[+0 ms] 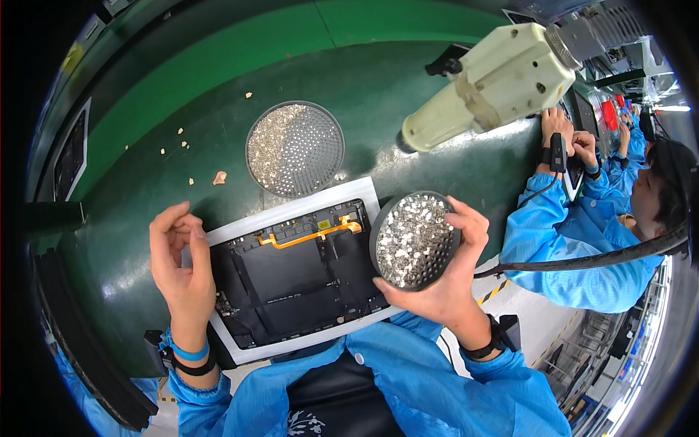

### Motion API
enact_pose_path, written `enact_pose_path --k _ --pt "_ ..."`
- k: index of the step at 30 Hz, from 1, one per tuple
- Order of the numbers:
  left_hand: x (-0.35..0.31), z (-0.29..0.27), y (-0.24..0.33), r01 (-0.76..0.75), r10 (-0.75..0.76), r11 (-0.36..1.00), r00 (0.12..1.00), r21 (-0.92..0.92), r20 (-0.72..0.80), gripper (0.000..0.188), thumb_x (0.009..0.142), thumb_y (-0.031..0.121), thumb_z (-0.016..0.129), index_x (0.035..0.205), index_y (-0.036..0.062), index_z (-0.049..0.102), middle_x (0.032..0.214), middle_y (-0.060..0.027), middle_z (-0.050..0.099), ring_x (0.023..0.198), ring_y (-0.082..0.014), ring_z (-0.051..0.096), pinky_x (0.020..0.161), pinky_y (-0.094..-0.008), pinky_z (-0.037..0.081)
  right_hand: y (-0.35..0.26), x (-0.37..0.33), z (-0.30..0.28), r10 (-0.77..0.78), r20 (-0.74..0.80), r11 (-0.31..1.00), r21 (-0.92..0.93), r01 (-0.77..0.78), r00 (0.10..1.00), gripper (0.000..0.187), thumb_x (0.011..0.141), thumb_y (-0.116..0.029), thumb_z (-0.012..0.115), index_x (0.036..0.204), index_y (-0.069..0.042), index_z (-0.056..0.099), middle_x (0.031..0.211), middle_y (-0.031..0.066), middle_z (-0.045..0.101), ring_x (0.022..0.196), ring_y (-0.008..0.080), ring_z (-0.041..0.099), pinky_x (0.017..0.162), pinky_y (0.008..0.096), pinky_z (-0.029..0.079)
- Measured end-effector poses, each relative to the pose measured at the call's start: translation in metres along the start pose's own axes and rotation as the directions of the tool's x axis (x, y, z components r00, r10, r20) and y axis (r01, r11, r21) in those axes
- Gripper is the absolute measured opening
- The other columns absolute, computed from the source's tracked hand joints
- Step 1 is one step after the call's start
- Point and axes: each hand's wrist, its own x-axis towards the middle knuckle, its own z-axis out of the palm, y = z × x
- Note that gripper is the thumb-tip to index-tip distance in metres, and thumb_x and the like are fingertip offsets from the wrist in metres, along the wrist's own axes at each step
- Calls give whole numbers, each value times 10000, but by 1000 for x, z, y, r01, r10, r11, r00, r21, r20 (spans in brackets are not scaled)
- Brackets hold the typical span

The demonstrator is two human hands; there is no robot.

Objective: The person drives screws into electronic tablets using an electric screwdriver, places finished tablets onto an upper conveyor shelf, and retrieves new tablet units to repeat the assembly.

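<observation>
My right hand [455, 280] grips a round dark tray [373, 251] with a dimpled bottom by its rim. The tray is tilted, and many small silvery pieces [408, 237] lie in it, too small to name surely. It hangs over the right end of an opened tablet-like device [284, 273], which has black insides, an orange flat cable [306, 237] and a white surround. By the device's left edge is my left hand [182, 266], empty, fingers loosely curled and apart from the thumb. A second round dimpled tray [320, 149] stands beyond the device, its left half covered with small metallic pieces.
A pale green tool head [488, 84] on a ribbed hose hangs at the upper right. Small tan scraps [219, 178] are scattered on the green table [393, 73]. A co-worker in blue [582, 226] sits at the right. A dark cable [582, 264] crosses there.
</observation>
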Motion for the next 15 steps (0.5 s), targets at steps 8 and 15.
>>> enact_pose_path --k 8,15 --pt "1 0 2 -19 19 1000 1000 9 17 290 1044 -33 615 1332 -5 603 1071 -54 638 944 -105 610 886 -261 513 0 -5 6 11 1 994 110 -11 1000 1070 555 -296 1041 1354 -48 375 1411 300 428 1327 437 459 1119 551 404" --pt "0 -2 2 -41 40 999 998 17 46 270 1049 -26 618 1319 -8 605 1070 -48 627 957 -103 606 881 -252 500 -1 -5 4 43 21 996 74 -44 999 1052 565 -283 1039 1334 -49 359 1407 285 420 1316 431 459 1115 545 404"
